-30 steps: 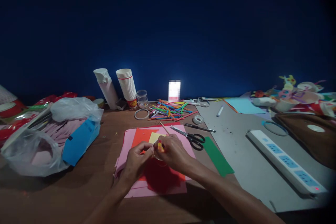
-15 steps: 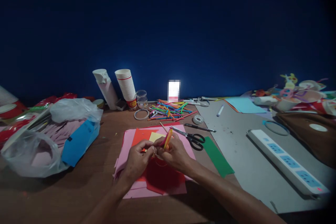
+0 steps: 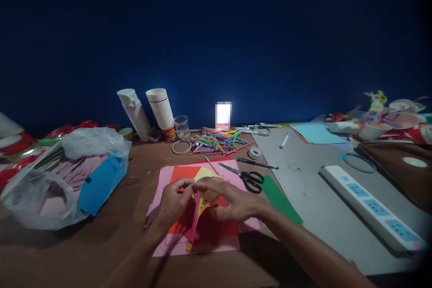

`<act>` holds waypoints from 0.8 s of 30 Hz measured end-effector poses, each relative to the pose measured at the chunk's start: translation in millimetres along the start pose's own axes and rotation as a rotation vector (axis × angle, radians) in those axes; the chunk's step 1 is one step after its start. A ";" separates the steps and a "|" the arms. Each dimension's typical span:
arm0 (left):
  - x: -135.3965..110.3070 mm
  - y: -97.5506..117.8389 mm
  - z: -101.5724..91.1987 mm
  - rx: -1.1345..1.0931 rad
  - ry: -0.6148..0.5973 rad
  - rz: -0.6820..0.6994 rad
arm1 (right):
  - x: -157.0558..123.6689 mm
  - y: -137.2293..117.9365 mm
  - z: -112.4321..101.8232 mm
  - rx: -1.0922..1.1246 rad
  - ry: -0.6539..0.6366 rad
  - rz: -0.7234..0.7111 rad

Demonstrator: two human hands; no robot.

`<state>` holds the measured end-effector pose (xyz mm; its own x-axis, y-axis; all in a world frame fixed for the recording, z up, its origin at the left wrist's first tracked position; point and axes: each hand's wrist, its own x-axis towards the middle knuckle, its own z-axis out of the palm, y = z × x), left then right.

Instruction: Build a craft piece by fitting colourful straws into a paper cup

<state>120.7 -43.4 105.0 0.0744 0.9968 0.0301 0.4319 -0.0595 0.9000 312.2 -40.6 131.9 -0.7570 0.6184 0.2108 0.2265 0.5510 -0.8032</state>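
Observation:
Above the stacked sheets, my left hand (image 3: 173, 202) pinches the near left edge of a pale, round, cup-like paper piece (image 3: 209, 197). A long pink strip (image 3: 194, 222) with a yellow tip hangs from it, beside yellow and orange strips (image 3: 203, 207). My right hand (image 3: 232, 200) curls round the piece from the right, its fingertips meeting those of my left hand at the top. Part of the piece is hidden behind my fingers. Beneath lie red and orange paper (image 3: 221, 227) and pink sheets (image 3: 165, 247). Black-handled scissors (image 3: 251, 180) rest just beyond my right hand.
A pile of coloured sticks (image 3: 219, 140), a tape roll (image 3: 255, 152) and a stack of paper cups (image 3: 161, 112) stand behind. A plastic bag (image 3: 43, 207) is at left. Green paper (image 3: 281, 200) and a power strip (image 3: 371, 209) lie at right.
The held piece has turned, so the pink and yellow strips that pointed up now hang down towards me. My right hand has opened wider and shifted slightly right around it.

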 end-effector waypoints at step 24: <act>-14.5 4.7 22.5 0.008 0.037 0.127 | -0.5 8.9 16.3 0.297 0.329 0.421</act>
<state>141.9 -59.4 99.0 0.0963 0.9824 0.1601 0.4279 -0.1861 0.8844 304.6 -45.1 115.6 -0.4002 0.9157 -0.0352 0.2489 0.0717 -0.9659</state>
